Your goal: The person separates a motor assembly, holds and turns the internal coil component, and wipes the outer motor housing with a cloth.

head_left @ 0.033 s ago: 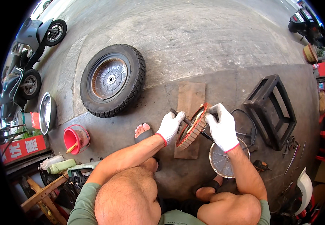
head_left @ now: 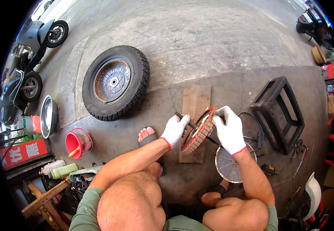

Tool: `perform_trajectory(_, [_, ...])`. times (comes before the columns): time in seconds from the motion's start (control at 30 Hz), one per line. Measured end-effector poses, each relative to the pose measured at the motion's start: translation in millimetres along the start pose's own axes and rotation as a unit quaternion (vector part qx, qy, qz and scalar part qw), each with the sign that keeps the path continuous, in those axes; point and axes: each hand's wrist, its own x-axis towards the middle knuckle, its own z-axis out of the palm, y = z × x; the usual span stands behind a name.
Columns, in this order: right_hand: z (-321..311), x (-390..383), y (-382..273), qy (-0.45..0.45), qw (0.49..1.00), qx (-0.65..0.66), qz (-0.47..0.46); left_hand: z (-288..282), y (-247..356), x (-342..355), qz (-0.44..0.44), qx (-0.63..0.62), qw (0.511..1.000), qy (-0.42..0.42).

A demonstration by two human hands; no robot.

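Over the board, left hand curls round the shaft, right hand pinches the stator rim; a firm, even grip should keep it from slipping.

Vehicle repair workshop — parked scooters, tyred wheel on concrete floor, tools nearby

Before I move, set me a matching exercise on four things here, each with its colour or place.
1. toothed ring
2. tyred wheel
3. bucket
4. open boxy frame

A. pink
B. to the right of the right hand
C. between the two gloved hands
D. on the floor, ahead and left of the left hand

Pairs: 1-C; 2-D; 3-A; 4-B
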Motion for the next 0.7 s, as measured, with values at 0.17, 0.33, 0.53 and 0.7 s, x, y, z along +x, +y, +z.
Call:
perform_trajectory(0.17, [-12.0,12.0,20.0,0.091,0.994,0.045,0.040,0.7,1.7,-1.2,-0.003,-0.005,1.000,-0.004])
perform_trajectory(0.33, [-10.5,9.3,45.0,0.160,0.983,-0.048,-0.074,-0.3,-2.1,-0.7,0.027,0.007,1.000,0.014])
perform_trajectory(0.53, [11.5,-26.2,65.6,-0.028,0.997,0.047,0.054,-2.2,9.2,-9.4,0.004,0.009,1.000,0.013])
perform_trajectory(0.7, [34.3,-49.1,49.4,-0.133,0.986,0.039,0.098,-1.3,-15.4,5.9,0.050,0.019,0.998,0.024])
